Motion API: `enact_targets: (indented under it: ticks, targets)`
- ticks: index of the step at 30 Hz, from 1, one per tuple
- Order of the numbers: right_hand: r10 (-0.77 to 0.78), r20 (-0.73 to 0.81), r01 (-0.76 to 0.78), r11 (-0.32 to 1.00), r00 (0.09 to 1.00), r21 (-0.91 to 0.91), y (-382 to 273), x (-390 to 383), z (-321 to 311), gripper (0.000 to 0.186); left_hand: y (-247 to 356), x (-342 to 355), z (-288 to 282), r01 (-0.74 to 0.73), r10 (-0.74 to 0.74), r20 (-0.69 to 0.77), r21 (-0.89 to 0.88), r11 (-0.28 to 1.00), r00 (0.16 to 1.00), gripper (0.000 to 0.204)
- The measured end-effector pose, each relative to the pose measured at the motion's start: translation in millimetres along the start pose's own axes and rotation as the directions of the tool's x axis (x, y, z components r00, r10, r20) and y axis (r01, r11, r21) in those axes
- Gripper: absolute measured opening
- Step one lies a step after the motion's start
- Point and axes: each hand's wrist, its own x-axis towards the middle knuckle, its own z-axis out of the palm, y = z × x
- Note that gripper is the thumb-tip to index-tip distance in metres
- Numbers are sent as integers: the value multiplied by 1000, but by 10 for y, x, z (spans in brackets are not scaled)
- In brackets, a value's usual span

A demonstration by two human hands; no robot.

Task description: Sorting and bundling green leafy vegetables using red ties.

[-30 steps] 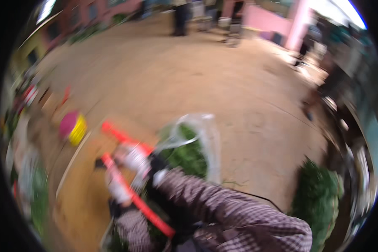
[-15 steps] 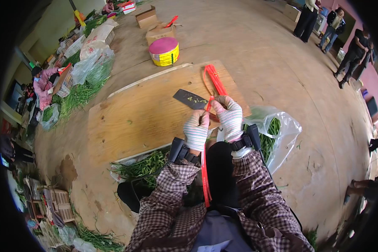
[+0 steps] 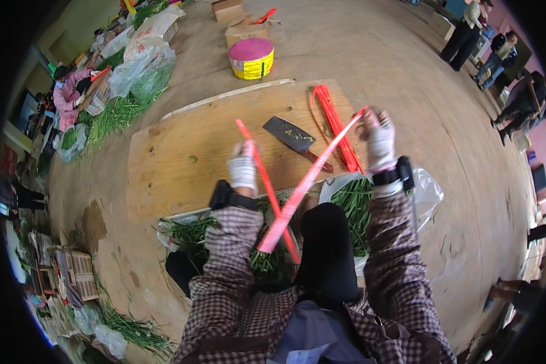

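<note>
Left hand (image 3: 244, 165): white striped glove, above the near part of the bench (image 3: 188, 151); grip closed around a narrow red strip (image 3: 264, 176), one end projecting beyond the fist on the far side, the length slanting near and right.

Right hand (image 3: 380, 142): matching glove, at the bench's right end; grip pinched, fingertips together on the far end of a broad red strip (image 3: 312, 176). This strip runs near and left, crossing the narrow strip in view between the hands; whether they touch cannot be told.

Bundle of red strips (image 3: 337, 127): one, lying lengthwise at the bench's right end.

Cleaver (image 3: 286, 133): one, flat on the bench left of the bundle; dark blade flecked with yellow-green bits, pointing far left; reddish-brown handle toward near right.

Green stalks (image 3: 191, 233): heaped at the bench's near left; a further lot in a clear plastic bag (image 3: 428, 191) at near right.

Round stool (image 3: 251, 64): pink top, yellow side, on the floor beyond the bench; open cardboard box (image 3: 242, 34) behind it.

Co-worker (image 3: 70, 100): pink top, far left, beside heaped greens.
</note>
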Motion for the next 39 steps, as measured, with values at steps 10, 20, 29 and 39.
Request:
enact_targets:
  ticks: [10,20,29,39]
  targets:
    - [213,458,221,656,863,-722,458,1768,602,16,-324,1385,-658,38,-33,-20,327,944,999,17]
    - [-19,470,460,250,882,-852,1039,1761,681,30,-684,1817,-473,98,-111,-3,509,855,994,17]
    - [159,591,603,-34,791,-797,1423,-265,178,48,-764,926,-712,-494,497,259,757,428,828,46]
    - [-75,338,346,235,938,-908,1404,-410,60,33,-1094,648,-990,-719,144,727,686,-108,672,49]
